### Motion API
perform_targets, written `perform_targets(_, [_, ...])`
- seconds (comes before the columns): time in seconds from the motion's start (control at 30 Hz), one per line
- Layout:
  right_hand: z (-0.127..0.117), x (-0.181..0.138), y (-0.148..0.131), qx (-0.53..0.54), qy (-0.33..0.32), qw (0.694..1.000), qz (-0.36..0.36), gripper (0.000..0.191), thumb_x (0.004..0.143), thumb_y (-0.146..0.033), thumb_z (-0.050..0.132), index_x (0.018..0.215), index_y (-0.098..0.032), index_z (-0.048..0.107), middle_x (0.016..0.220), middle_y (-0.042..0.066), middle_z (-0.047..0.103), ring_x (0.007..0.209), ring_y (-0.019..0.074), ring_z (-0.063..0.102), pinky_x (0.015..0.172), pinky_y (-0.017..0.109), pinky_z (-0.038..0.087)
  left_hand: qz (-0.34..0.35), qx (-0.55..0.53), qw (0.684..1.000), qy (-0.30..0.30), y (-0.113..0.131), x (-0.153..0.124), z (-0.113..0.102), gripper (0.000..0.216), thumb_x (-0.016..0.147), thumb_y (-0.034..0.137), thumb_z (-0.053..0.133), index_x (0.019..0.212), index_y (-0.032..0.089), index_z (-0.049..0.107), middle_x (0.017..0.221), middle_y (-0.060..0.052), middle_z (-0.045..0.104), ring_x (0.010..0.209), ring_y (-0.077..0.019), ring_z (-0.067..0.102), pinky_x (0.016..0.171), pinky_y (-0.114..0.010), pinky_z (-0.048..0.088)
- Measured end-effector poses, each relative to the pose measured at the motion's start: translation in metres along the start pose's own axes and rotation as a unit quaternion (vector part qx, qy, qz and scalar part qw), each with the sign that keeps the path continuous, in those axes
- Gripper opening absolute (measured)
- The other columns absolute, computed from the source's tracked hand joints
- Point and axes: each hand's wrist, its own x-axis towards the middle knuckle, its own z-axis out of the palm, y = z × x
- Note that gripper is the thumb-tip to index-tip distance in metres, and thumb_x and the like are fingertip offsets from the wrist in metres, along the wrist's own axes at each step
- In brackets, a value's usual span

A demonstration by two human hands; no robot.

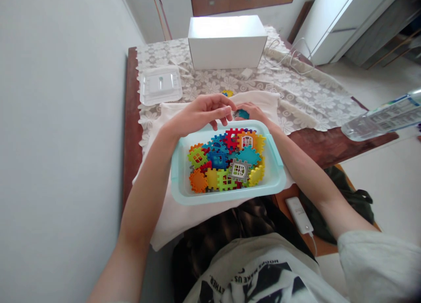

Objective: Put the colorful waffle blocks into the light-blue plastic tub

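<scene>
A pale aqua plastic bin point(228, 199) holds a heap of notched plastic building pieces point(217, 159) in orange, yellow, green, blue, red and grey, some with window grilles. Over the bin's far rim hovers my left hand point(210, 109), its fingers loosely bent and apart, with nothing visible in them. Just beyond that rim, my right hand point(255, 112) is closed on a teal building piece point(242, 114); its far side is partly hidden by the fingers. A yellow and blue piece point(227, 93) lies on the table past my hands.
A white box point(228, 53) stands at the back of the lace-covered table. At the far left lies a clear plastic lid point(161, 86). A white cable point(297, 57) trails at the back right. On the right is a plastic bottle point(381, 119), with a white power bank point(299, 215) lower down.
</scene>
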Motion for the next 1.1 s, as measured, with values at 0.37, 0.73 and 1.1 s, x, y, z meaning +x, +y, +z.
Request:
perform_targets(0.37, [-0.004, -0.008, -0.008, 0.055, 0.036, 0.998, 0.010, 0.046, 0.092, -0.059, 0.066, 0.126, -0.032, 0.081, 0.141, 0.006, 0.079, 0.139, 0.0355, 0.069, 0.127, 0.057, 0.052, -0.002, 0.013, 1.000, 0.012, 0.000, -0.003, 0.000, 0.026, 0.108, 0.039, 0.069, 0.123, 0.019, 0.076, 0.106, -0.009, 0.081, 0.092, -0.0142, 0.078, 0.070, -0.020, 0.062])
perform_targets(0.73, [-0.031, -0.006, -0.030, 0.201, 0.195, 0.958, 0.053, 0.072, 0.099, -0.087, 0.057, 0.147, -0.034, 0.067, 0.151, 0.009, 0.071, 0.133, 0.0298, 0.072, 0.114, 0.049, 0.063, -0.001, 0.010, 1.000, 0.014, 0.002, -0.003, 0.000, 0.023, 0.108, 0.037, 0.070, 0.120, 0.018, 0.076, 0.103, -0.009, 0.081, 0.087, -0.0126, 0.077, 0.068, -0.019, 0.061])
perform_targets(1.1, [-0.088, -0.032, -0.118, 0.408, -0.084, 0.893, -0.169, 0.055, 0.074, -0.061, 0.101, 0.113, -0.024, 0.086, 0.125, 0.011, 0.081, 0.130, 0.0353, 0.075, 0.120, 0.054, 0.060, -0.005, -0.004, 1.000, 0.018, 0.002, -0.003, 0.002, 0.020, 0.108, 0.036, 0.071, 0.106, 0.017, 0.071, 0.100, -0.008, 0.079, 0.089, -0.0125, 0.077, 0.068, -0.018, 0.060])
